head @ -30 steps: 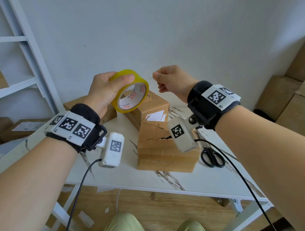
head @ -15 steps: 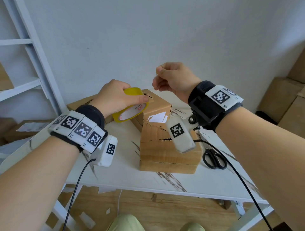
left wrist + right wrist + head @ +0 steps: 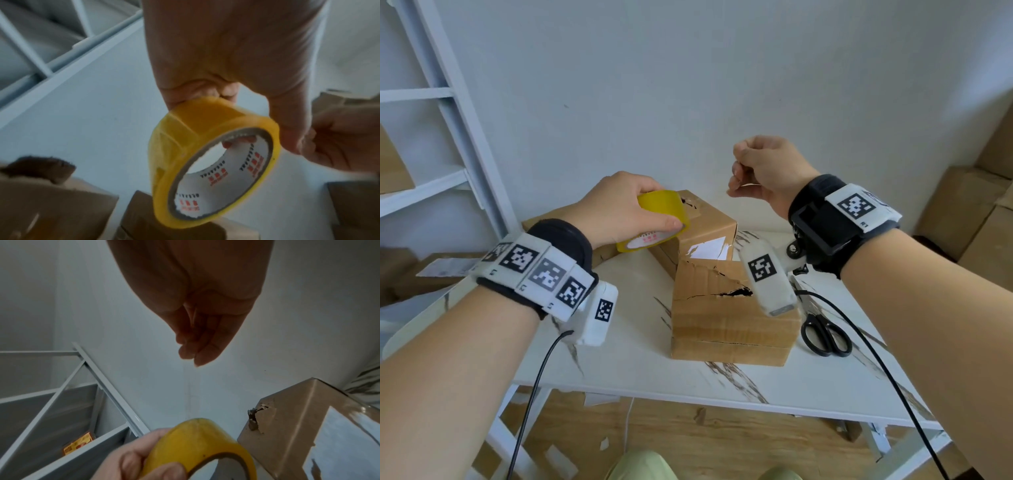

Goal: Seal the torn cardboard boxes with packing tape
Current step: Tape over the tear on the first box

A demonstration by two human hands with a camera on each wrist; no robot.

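The left hand (image 3: 616, 209) grips the roll of tape (image 3: 654, 219), fingers and thumb curled round its yellow rim, holding it above the table's (image 3: 640, 370) back boxes, probably so the strip can run off freely. At two o'clock from it, the right hand (image 3: 767, 168) pinches thumb to fingertips, raised as if drawing out a clear strip; the tape end itself is too faint to confirm. The torn box (image 3: 722, 308) lies at the table's centre, its rip facing up and unsealed. Scissors (image 3: 825, 337) wait at its three o'clock, likely for cutting.
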